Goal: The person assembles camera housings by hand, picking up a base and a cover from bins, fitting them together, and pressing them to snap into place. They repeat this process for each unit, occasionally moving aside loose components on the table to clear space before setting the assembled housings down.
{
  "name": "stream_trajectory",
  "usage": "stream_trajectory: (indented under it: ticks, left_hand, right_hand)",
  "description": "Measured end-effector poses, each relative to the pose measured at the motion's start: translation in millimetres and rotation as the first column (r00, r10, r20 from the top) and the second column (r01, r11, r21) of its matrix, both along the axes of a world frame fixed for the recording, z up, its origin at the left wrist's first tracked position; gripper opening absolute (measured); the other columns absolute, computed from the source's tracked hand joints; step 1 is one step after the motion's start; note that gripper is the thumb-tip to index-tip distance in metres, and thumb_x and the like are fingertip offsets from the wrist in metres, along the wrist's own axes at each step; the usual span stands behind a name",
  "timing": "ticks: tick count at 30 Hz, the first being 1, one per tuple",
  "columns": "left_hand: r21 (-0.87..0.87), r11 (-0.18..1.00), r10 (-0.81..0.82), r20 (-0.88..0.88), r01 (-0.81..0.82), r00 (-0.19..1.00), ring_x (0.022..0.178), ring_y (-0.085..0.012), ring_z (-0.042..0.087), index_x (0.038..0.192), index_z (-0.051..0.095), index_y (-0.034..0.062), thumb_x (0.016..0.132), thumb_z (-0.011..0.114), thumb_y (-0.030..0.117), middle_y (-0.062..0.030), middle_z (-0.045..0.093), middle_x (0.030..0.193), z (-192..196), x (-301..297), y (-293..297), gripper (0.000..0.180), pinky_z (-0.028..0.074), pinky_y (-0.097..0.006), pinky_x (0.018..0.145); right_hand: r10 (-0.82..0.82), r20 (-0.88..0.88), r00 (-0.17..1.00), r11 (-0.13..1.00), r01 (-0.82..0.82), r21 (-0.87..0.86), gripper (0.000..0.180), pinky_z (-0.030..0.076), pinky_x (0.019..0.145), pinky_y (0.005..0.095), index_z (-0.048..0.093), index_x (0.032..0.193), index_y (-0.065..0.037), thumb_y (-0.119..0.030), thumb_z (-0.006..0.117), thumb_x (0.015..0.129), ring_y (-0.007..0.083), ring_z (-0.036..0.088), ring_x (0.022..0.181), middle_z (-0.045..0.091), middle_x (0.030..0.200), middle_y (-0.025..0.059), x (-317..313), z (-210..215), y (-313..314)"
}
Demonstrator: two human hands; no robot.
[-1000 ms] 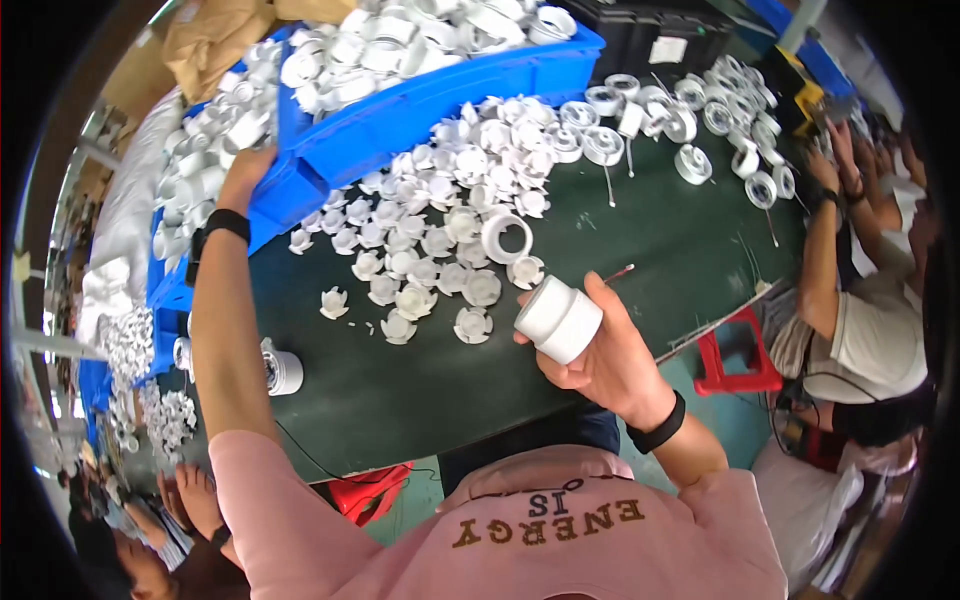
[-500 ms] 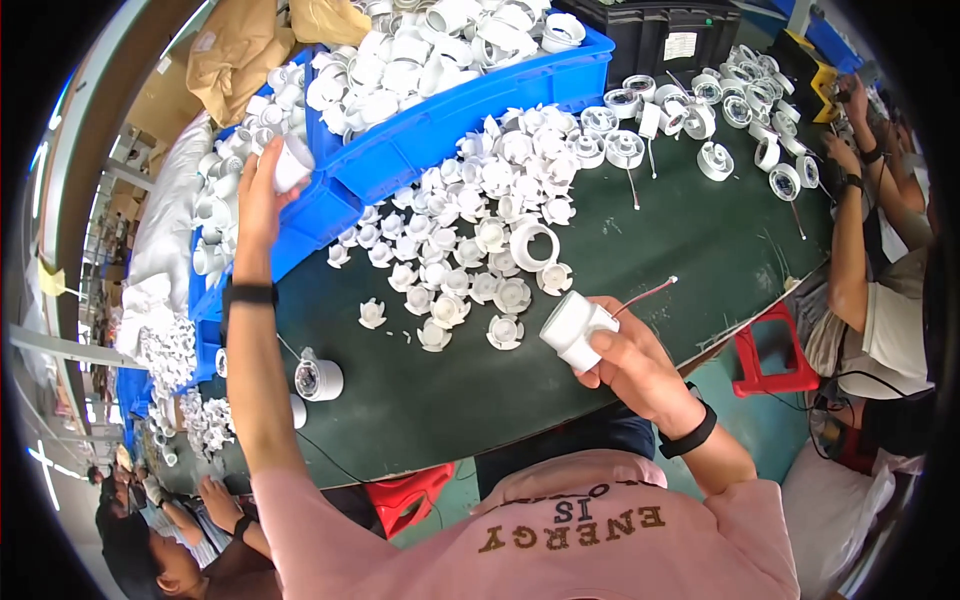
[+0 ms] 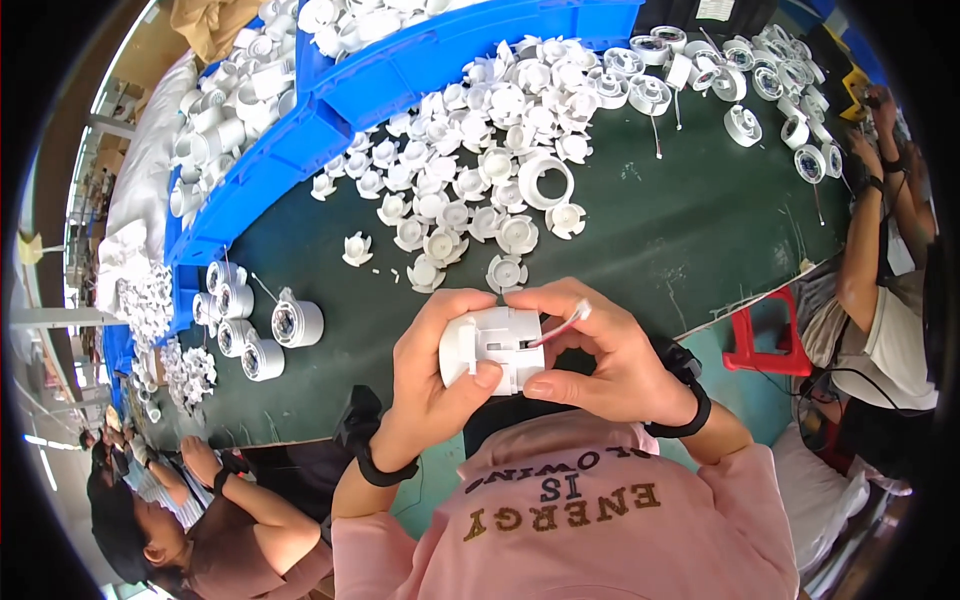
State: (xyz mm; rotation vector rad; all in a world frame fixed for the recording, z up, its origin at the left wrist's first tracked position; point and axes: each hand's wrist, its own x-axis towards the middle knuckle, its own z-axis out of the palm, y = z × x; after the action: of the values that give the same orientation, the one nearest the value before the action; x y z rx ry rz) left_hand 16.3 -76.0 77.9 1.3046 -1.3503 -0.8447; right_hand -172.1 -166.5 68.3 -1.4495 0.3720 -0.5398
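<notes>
A white plastic housing [image 3: 505, 338] is held in front of a pink shirt [image 3: 560, 530], pinched between the thumb and fingers of both the left hand [image 3: 425, 365] and the right hand [image 3: 630, 362], with a thin cable [image 3: 572, 319] left sticking out beside the right. On the dark green table [image 3: 640, 235], white petalled parts [image 3: 516, 235] are spread beyond the hands, and round white units [image 3: 299, 323] are grouped to the left.
</notes>
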Motion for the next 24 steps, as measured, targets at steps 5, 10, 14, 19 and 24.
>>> stream_trajectory:
  ticks: [5,10,14,19,24]
  left_hand:
    - [-0.092,0.994,0.055,-0.056,-0.06,0.997,0.082,-0.0174,0.056,0.113,0.052,-0.0048,0.084,0.066,0.03,-0.0128,0.057,0.1,-15,-9,8,0.048,0.045,-0.029,0.07]
    - [-0.179,0.982,0.061,-0.036,-0.067,0.997,0.084,-0.0169,0.055,0.113,0.05,-0.0045,0.085,0.064,0.032,-0.013,0.055,0.099,-20,-16,10,0.048,0.045,-0.028,0.071]
    - [0.214,0.974,0.134,-0.303,-0.07,0.943,0.089,-0.0128,0.051,0.118,0.045,-0.0006,0.09,0.057,0.031,-0.009,0.053,0.101,-15,-27,0,0.044,0.043,-0.026,0.077]
    - [0.178,0.983,0.081,-0.256,-0.036,0.963,0.086,-0.0134,0.051,0.118,0.046,0.0021,0.091,0.052,0.027,-0.0079,0.053,0.099,-19,-34,-10,0.037,0.043,-0.027,0.076]
    - [0.205,0.978,0.101,-0.313,-0.037,0.944,0.086,-0.0137,0.051,0.116,0.047,0.0016,0.091,0.053,0.03,-0.0076,0.053,0.098,-19,-41,-9,0.039,0.043,-0.027,0.075]
  right_hand:
    - [-0.038,0.086,0.996,0.999,0.037,0.017,0.067,0.053,0.074,0.0281,0.042,0.132,-0.001,-0.004,0.077,0.075,0.0153,0.057,0.095,0.046,0.118,0.0089,3,-12,12]
    - [-0.058,0.113,0.992,0.993,0.069,-0.1,0.067,0.052,0.066,0.0261,0.044,0.129,-0.003,-0.001,0.079,0.072,0.0144,0.057,0.088,0.045,0.117,0.0112,5,-12,17]
    - [-0.196,0.031,0.98,0.961,0.198,-0.194,0.056,0.048,0.054,0.0241,0.047,0.119,-0.002,-0.004,0.079,0.074,0.0124,0.057,0.073,0.046,0.113,0.0125,7,-15,10]
    - [-0.233,-0.037,0.972,0.936,0.214,-0.278,0.053,0.049,0.054,0.0245,0.048,0.116,0.0,-0.007,0.079,0.074,0.0122,0.057,0.067,0.046,0.111,0.0127,-7,-8,5]
    - [-0.257,-0.01,0.966,0.859,0.224,-0.46,0.057,0.05,0.055,0.0242,0.049,0.115,0.0,-0.013,0.083,0.071,0.0128,0.057,0.066,0.049,0.106,0.012,-12,-1,2]
